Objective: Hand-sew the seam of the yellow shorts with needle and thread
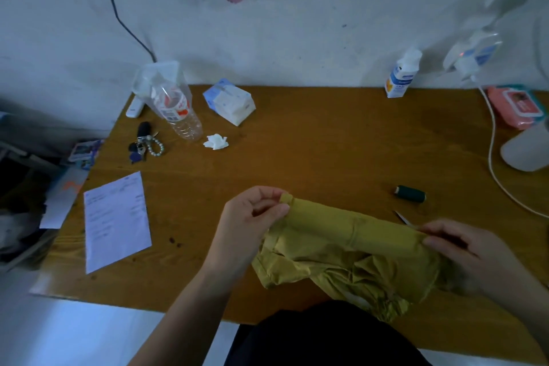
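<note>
Stretching the yellow shorts [341, 249] taut between both hands, the person holds them over the near part of the wooden table [312, 151], with the lower fabric bunched on the surface. The left hand [252, 220] pinches the left end of the folded band between thumb and curled fingers, and the right hand [466, 249] pinches the right end likewise. A dark green thread spool [410, 193] lies beyond the right hand, with scissors [402, 218] partly hidden between spool and shorts.
</note>
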`<state>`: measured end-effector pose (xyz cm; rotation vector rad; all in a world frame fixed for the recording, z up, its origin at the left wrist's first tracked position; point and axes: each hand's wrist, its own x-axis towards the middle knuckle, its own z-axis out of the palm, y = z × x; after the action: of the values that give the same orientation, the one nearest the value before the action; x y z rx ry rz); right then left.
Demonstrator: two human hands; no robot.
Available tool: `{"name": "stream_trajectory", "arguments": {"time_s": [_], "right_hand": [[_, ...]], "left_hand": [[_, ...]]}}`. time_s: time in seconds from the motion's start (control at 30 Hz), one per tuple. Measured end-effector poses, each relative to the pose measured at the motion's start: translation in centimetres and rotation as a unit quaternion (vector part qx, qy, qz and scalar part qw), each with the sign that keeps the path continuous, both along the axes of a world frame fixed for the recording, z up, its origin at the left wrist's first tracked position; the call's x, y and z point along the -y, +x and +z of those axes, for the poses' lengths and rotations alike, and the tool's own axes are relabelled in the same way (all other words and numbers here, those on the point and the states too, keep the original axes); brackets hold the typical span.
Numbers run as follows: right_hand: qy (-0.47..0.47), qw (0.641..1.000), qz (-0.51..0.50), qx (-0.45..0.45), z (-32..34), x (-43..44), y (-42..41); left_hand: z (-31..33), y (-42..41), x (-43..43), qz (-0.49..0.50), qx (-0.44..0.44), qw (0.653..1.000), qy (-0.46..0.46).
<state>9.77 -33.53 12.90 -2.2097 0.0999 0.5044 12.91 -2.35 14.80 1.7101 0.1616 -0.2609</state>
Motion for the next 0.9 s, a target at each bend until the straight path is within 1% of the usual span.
{"name": "stream_trajectory", "arguments": {"time_s": [0.23,0.5,0.67,0.8,0.9], "right_hand": [[0.028,0.998,-0.024,0.049,1.0,-0.5,-0.5],[0.035,0.994,-0.005,0.101,2.2,-0.9,-0.4],[0.038,0.994,-0.009,0.099,2.3,-0.7,-0.5],[0.05,0.995,-0.006,0.089,2.6,-1.0,-0.6],[0.075,0.993,-0.001,0.096,3.3,-1.9,-0.6]], "left_hand": [[1.2,-1.6,-0.3,0.013,0.014,0.999,-0.027],[2.2,-2.2,-0.9,0.034,0.019,0.999,-0.037],[2.6,-2.2,-0.7,0.019,0.022,0.999,-0.022],[2.5,-2.2,-0.6,-0.001,0.002,1.0,-0.03],[2.0,-2.2,-0.4,0.026,-0.017,0.999,-0.042]]}}
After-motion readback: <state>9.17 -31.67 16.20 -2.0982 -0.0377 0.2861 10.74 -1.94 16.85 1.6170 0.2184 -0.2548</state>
